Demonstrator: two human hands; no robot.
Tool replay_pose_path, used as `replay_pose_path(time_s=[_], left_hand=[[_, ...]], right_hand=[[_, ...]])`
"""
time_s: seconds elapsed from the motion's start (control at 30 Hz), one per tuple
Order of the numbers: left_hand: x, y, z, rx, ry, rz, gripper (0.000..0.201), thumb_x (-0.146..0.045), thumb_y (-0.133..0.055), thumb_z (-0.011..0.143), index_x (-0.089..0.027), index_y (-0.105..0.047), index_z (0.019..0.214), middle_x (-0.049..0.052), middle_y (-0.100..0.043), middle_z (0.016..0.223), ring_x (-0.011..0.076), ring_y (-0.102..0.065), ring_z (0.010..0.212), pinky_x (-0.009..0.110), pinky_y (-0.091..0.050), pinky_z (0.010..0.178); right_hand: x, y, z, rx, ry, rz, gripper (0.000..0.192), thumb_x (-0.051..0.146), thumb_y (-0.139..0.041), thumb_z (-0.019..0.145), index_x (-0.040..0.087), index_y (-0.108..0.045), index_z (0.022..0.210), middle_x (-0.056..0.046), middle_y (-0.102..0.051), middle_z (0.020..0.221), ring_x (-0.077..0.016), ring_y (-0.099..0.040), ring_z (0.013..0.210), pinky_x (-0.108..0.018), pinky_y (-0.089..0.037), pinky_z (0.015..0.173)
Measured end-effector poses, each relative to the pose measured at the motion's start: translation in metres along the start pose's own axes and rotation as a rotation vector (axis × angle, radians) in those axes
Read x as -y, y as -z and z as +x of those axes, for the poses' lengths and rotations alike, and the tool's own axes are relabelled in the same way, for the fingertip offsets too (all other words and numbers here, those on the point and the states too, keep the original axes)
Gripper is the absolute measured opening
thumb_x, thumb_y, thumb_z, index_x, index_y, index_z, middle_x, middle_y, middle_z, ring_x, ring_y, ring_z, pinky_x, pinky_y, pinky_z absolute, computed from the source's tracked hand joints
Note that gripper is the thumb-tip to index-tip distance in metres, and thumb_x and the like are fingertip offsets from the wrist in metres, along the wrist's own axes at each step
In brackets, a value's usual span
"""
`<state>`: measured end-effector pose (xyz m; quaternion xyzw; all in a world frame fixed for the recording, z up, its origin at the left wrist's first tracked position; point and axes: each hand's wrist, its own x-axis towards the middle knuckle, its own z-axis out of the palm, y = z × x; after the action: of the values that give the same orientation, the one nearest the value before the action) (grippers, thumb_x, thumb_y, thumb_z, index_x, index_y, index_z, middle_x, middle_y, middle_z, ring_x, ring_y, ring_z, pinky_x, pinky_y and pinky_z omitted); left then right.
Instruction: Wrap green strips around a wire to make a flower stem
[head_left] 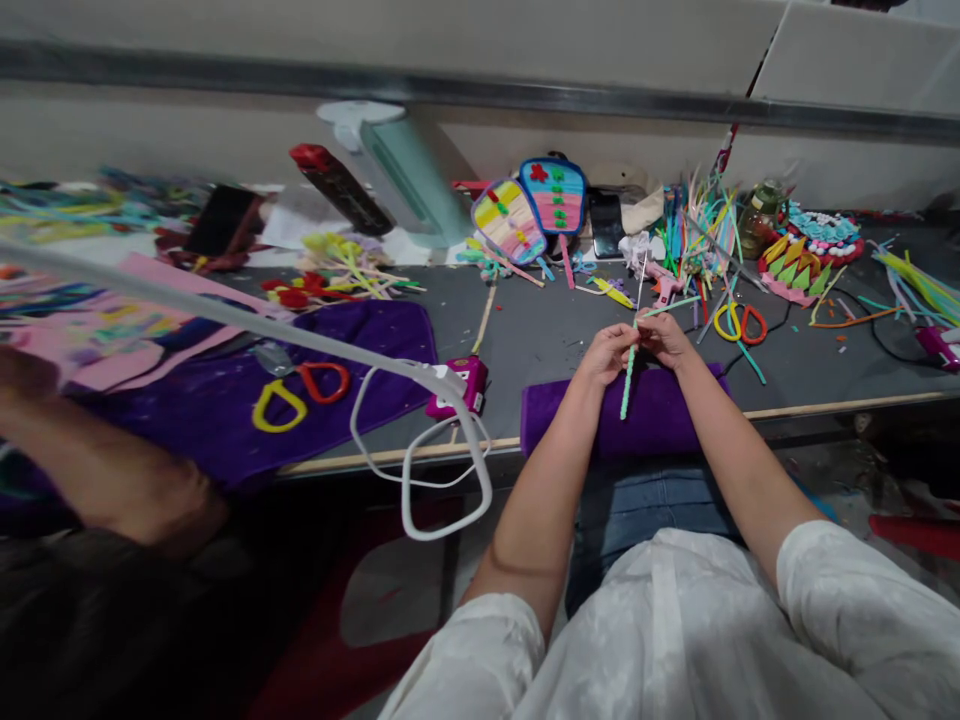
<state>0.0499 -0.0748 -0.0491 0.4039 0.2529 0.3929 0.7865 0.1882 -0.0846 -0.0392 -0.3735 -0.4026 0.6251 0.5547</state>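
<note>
My left hand (611, 352) and my right hand (664, 338) meet above the table's front edge, fingers pinched on a light green pipe cleaner (627, 388). Its thick, twisted-looking length hangs below my fingers, while a thinner tail sticks out past my right hand toward the right. A thin, shiny line rises above my fingertips; I cannot make out what it is. Under my wrists lies a rolled purple towel (645, 415). Just beyond my hands is a pink glue gun (664, 285). Scissors with yellow and red handles (741, 323) rest to the right.
Two fuzzy striped fan-shaped crafts (553, 195), a bundle of pipe cleaners (709, 225) and a glass jar (759, 215) stand along the back. At left are a purple power strip (461, 388), a white looped cable (442, 530), more scissors (281, 405) and a co-worker's arm (112, 460).
</note>
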Motion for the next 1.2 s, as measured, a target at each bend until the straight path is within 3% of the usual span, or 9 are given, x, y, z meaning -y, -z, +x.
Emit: replay_pose_path(time_s=[0.13,0.3,0.43,0.9,1.0,1.2], left_hand=[[0.001,-0.001,-0.001,0.028,0.052,0.000,0.040,-0.035,-0.084,0.054,-0.015,-0.051,0.068,-0.005,-0.051,0.051,0.0022,-0.036,0.035,0.016,-0.025,0.033],[0.006,-0.008,0.002,-0.124,-0.084,0.146,0.041,-0.038,-0.084,0.054,-0.015,-0.053,0.070,-0.006,-0.050,0.048,0.0053,-0.043,0.035,0.018,-0.034,0.035],[0.008,-0.007,0.004,-0.176,-0.117,0.191,0.041,-0.036,-0.084,0.052,-0.014,-0.053,0.067,-0.006,-0.050,0.045,0.0056,-0.043,0.034,0.018,-0.034,0.035],[0.001,0.002,-0.001,-0.021,0.035,0.010,0.040,-0.034,-0.084,0.052,-0.014,-0.052,0.065,-0.005,-0.052,0.049,0.0017,-0.035,0.034,0.015,-0.026,0.033],[0.005,0.000,0.001,-0.029,0.047,0.037,0.040,-0.034,-0.085,0.052,-0.014,-0.053,0.067,-0.004,-0.052,0.050,0.0033,-0.040,0.036,0.016,-0.030,0.035],[0.010,-0.007,0.004,-0.168,-0.092,0.197,0.043,-0.038,-0.085,0.051,-0.014,-0.054,0.068,-0.005,-0.051,0.047,0.0060,-0.044,0.035,0.018,-0.035,0.035]], right_hand=[[0.001,0.000,-0.001,-0.005,0.008,-0.013,0.023,0.029,-0.069,0.060,0.020,-0.050,0.067,0.008,-0.038,0.055,-0.0067,-0.035,0.051,-0.021,-0.037,0.052],[-0.006,0.002,0.005,-0.130,0.044,-0.081,0.017,0.024,-0.064,0.059,0.020,-0.048,0.061,0.008,-0.038,0.051,-0.0059,-0.032,0.048,-0.020,-0.030,0.047],[-0.009,0.001,0.007,-0.128,0.036,-0.091,0.014,0.022,-0.061,0.060,0.019,-0.047,0.059,0.007,-0.038,0.052,-0.0056,-0.032,0.046,-0.020,-0.026,0.044],[-0.003,-0.001,-0.001,0.018,-0.047,-0.020,0.019,0.029,-0.067,0.062,0.019,-0.053,0.068,0.007,-0.043,0.055,-0.0061,-0.038,0.048,-0.020,-0.032,0.048],[-0.003,-0.002,0.000,-0.022,0.003,-0.031,0.017,0.025,-0.064,0.060,0.019,-0.049,0.064,0.007,-0.041,0.056,-0.0060,-0.036,0.050,-0.020,-0.032,0.048],[-0.012,0.000,0.006,-0.164,0.084,-0.139,0.013,0.024,-0.059,0.061,0.019,-0.047,0.059,0.007,-0.038,0.053,-0.0060,-0.033,0.049,-0.020,-0.027,0.046]])
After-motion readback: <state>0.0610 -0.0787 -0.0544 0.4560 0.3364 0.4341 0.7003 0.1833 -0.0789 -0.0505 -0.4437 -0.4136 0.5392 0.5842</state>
